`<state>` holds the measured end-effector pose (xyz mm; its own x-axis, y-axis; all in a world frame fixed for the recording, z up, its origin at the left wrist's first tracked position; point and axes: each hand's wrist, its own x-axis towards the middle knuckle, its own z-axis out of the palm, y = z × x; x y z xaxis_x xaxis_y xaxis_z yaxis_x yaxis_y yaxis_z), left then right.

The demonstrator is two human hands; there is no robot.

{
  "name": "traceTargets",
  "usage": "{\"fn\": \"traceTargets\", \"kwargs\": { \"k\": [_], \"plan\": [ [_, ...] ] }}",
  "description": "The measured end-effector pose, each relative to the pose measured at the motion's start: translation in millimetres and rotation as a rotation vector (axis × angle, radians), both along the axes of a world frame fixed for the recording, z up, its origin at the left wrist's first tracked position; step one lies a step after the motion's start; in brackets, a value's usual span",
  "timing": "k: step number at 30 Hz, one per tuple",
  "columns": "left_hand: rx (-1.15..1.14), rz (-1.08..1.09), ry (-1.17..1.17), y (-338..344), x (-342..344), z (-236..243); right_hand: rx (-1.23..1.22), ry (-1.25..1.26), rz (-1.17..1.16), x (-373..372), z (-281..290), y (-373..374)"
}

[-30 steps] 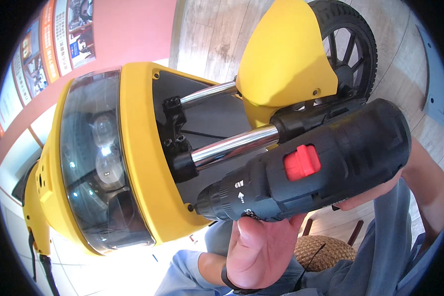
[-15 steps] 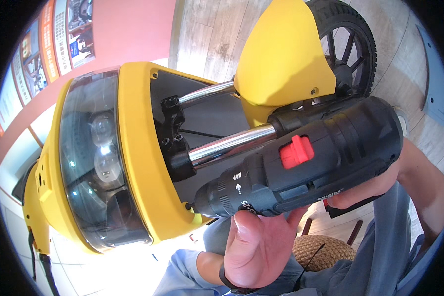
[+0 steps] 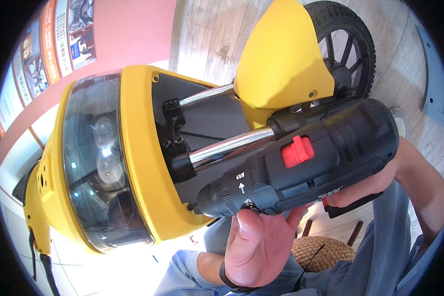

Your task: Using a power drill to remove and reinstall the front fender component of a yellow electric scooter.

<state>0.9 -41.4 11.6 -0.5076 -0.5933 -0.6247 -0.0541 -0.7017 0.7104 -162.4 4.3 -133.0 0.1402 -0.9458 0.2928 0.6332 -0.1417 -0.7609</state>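
Observation:
A black cordless drill [image 3: 330, 138] with a red slider on top lies across the view, its nose pointing left. My right hand [image 3: 367, 190] is closed around its handle, fingers mostly hidden by the body. Under the front end, my left hand [image 3: 259, 246] holds the drill, thumb against the numbered collar and other fingers partly hidden. The drill's dark tip [image 3: 194, 209] meets the lower corner of the yellow front panel [image 3: 145, 177] of a scooter-like vehicle, at a screw position. Whether the bit sits in a screw is too small to tell.
Beside the drill run two chrome fork tubes [image 3: 232, 146] into black clamps [image 3: 175, 148]. A yellow fender [image 3: 281, 54] covers part of the black wheel [image 3: 352, 49]. A clear headlight cover [image 3: 96, 163] is at left. Below is a woven stool [image 3: 323, 252].
The bright yellow-green glow on the panel under the drill's nose is gone. The vehicle and drill have shifted very slightly in view; both hands keep their holds.

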Motion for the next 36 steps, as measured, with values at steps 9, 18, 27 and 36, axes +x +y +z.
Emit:
{"fn": "traceTargets", "kwargs": {
  "k": [9,18,27,36],
  "plan": [
    [0.0,0.009,0.008,0,0,0,-0.081,0.022,-0.095,5,-9,-2],
    [-0.02,0.051,-0.086,-11,1,7,0.102,-0.051,0.071,2,-6,0],
    [-0.206,0.378,0.074,-12,15,-3,0.011,-0.007,-0.064,1,-4,-2],
    [-0.054,0.461,0.441,-17,31,-21,-0.138,0.222,-0.306,-10,7,4]
  ]
}}
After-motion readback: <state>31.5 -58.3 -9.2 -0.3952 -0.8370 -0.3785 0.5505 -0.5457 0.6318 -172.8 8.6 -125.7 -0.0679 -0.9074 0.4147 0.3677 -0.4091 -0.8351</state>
